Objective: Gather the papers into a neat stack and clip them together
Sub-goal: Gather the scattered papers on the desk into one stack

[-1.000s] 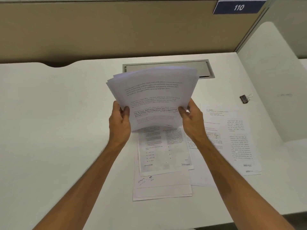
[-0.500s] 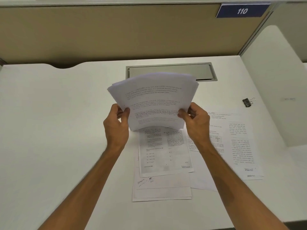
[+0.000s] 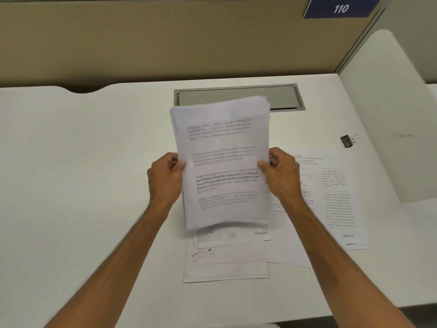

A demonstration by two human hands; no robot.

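You grip the paper stack point(image 3: 224, 162) upright by its side edges, left hand point(image 3: 165, 178) and right hand point(image 3: 282, 176) both closed on it, apparently to square it above loose sheets point(image 3: 227, 263), with the binder clip point(image 3: 347, 140) well apart.

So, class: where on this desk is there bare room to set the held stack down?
The desk is bare left of the left hand, up to the partition. It is crowded under the held stack and rightward: loose sheets, then the binder clip.

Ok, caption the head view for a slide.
Both hands, left hand and right hand, hold white printed sheets upright over desk papers.
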